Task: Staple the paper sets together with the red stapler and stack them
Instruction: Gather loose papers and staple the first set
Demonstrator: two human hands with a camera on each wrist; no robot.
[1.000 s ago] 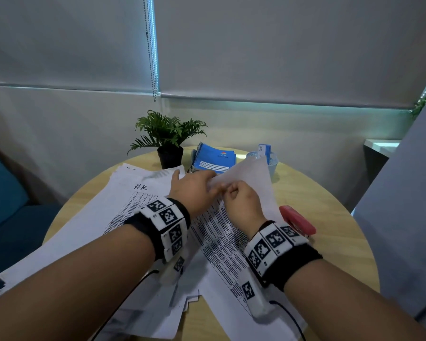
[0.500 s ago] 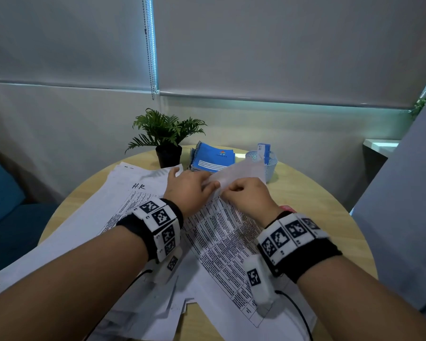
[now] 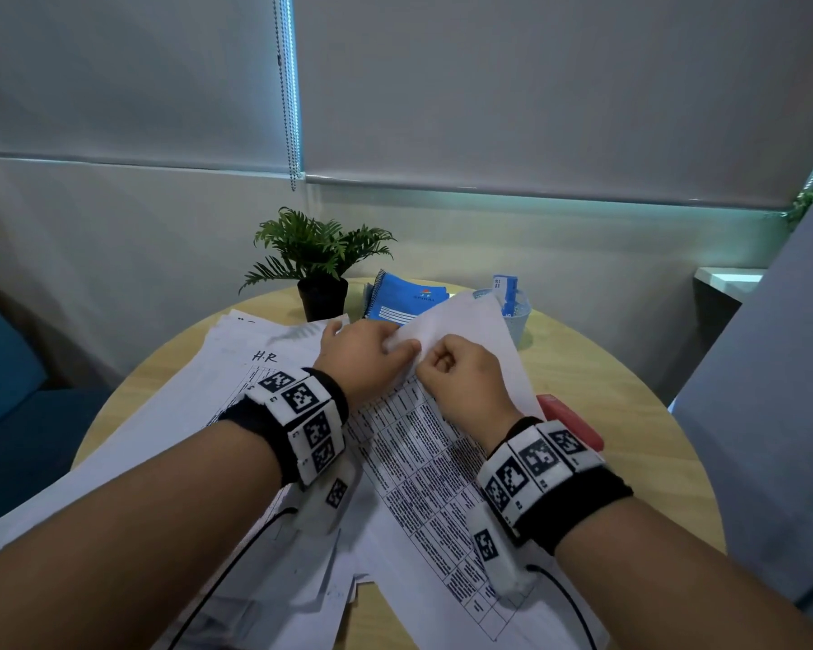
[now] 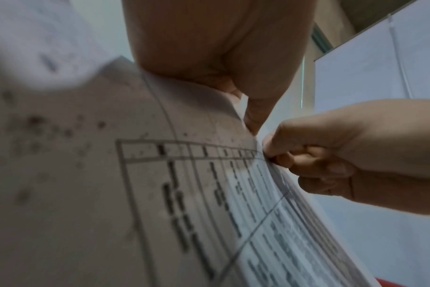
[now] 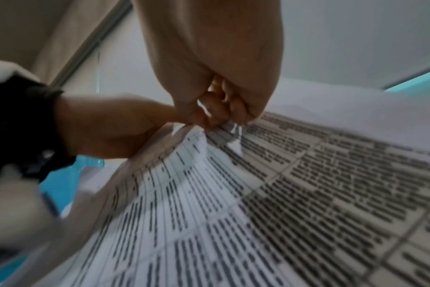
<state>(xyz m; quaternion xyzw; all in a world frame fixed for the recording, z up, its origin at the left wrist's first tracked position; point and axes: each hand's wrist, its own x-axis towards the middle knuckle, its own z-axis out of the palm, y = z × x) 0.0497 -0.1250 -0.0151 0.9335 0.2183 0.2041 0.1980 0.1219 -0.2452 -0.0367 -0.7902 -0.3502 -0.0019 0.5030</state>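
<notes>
Matt printed paper sheets [image 3: 423, 466] on pale wood table [image 3: 630, 415].

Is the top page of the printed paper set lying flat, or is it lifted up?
Lifted. The top sheet curls up off the printed table page, pinched at its corner by the left hand and right hand.

"H.R" is handwritten in dark ink on a white sheet [image 3: 273, 349] at about ten o'clock on the worktop. The printed table on the paper set [image 3: 423, 457] and the blue notebook [image 3: 402, 300] cover at twelve o'clock are too blurred to read.
</notes>
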